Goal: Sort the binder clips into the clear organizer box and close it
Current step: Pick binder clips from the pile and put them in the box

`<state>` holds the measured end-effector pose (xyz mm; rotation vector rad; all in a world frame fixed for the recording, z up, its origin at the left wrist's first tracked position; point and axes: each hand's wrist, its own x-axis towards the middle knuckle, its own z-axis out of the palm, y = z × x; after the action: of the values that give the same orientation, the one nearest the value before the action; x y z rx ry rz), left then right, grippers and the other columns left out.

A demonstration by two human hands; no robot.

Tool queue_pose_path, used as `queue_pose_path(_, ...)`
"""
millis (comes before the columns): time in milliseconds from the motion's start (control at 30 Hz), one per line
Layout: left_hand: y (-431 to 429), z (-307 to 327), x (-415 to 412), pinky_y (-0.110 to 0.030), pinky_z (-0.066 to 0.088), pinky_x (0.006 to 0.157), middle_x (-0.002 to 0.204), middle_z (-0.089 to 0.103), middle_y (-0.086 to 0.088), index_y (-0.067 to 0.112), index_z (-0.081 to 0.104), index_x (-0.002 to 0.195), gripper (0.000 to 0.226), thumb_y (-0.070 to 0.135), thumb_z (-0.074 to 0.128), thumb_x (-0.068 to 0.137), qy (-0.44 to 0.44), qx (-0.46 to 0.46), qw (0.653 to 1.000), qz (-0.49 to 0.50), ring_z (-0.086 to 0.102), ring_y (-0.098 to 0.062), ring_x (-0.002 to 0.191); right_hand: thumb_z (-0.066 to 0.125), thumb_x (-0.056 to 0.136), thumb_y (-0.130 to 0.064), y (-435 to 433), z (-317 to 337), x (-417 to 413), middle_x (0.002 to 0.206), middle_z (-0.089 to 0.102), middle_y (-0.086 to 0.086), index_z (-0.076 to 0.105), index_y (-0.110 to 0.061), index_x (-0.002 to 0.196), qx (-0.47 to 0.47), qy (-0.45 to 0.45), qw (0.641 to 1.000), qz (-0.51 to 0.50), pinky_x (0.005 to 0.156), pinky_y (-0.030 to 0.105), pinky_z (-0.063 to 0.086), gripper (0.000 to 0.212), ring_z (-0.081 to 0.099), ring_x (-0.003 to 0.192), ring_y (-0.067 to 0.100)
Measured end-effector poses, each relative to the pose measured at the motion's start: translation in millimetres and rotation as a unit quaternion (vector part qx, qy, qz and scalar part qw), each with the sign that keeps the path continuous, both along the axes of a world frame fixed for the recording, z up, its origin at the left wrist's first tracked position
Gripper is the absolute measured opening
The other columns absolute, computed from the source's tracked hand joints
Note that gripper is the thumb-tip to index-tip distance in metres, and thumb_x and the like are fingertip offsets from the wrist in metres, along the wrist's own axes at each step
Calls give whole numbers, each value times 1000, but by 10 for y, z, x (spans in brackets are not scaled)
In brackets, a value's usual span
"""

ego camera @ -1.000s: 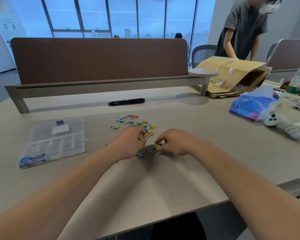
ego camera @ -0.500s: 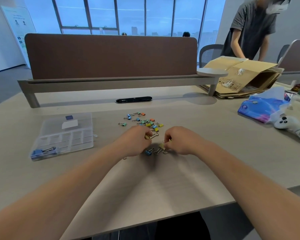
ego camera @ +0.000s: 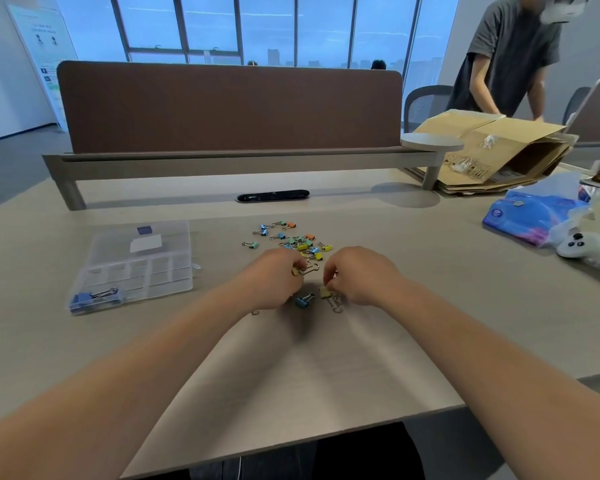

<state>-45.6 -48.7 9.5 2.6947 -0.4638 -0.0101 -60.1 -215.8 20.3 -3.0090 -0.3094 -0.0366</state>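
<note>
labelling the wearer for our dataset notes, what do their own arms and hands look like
Both arms are bare as far as the frame shows, with no sleeves in view. The left hand and right hand are ungloved; I can make out no watch, ring or bracelet.

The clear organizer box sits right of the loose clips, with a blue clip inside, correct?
No. The head view shows the clear organizer box left of the loose clips, not right. A blue clip is indeed inside it.
</note>
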Motion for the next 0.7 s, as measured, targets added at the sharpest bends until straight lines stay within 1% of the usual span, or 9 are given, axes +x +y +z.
queue_pose_path(100,-3,-11,-1,-25,43,68,115,61,-3,23,59,123,31,21,54,92,1,2,1000,4,55,-16,87,64,91,-30,-2,-37,10,100,69,0,72,-25,98,-4,-30,1000,-4,71,31,50,12,62,91,21)
queue_pose_path(167,-1,-14,-12,-25,45,68,115,61,-3,23,59,123,31,22,54,93,3,1,1000,11,56,-16,87,68,88,-38,-1,-39,8,92,69,5,71,-15,93,12,-30,999,-28,68,32,50,23,63,84,23)
queue_pose_path(267,-6,-5,-27,-26,46,71,117,60,-4,23,60,123,31,23,54,93,5,-2,1000,13,56,-17,89,72,83,-45,2,-18,3,76,66,10,73,-6,84,45,17,997,-53,62,30,44,40,61,73,24)
queue_pose_path(367,-27,12,-32,-25,43,73,121,59,-3,22,59,125,32,23,54,93,5,0,1000,9,53,-16,92,74,80,-49,12,-14,10,64,57,7,68,-6,73,64,50,994,-72,53,30,37,43,53,63,22)
queue_pose_path(467,-28,16,-34,-24,43,75,123,59,-3,23,59,125,33,23,53,93,3,-3,1000,10,54,-16,95,74,79,-51,64,-9,2,57,48,4,51,-11,58,78,52,991,-95,47,30,32,50,44,54,18)
queue_pose_path(533,-16,8,-39,-23,42,77,123,59,-2,23,59,125,33,22,54,93,3,-3,1000,10,53,-15,96,73,77,-55,125,-17,-4,57,46,4,46,-11,57,76,52,991,-99,48,30,32,56,44,54,18)
queue_pose_path(567,-2,4,-38,-23,42,78,123,60,-2,23,59,125,33,22,54,92,3,-3,1000,11,53,-15,96,72,78,-56,157,-26,-1,59,46,3,46,-10,60,66,50,992,-100,52,30,35,56,48,59,19)
queue_pose_path(633,19,-5,-43,-24,44,78,122,60,-2,24,59,124,32,22,54,92,4,-9,1000,14,54,-16,97,71,80,-53,195,-66,12,63,46,2,50,-9,70,49,42,992,-105,61,30,40,50,53,70,22)
queue_pose_path(700,45,-2,-54,-24,44,76,121,60,-2,23,59,123,32,23,54,92,5,-11,1000,18,54,-16,95,71,82,-48,211,-112,34,63,47,1,52,-11,75,52,31,992,-108,62,30,40,42,54,71,23)
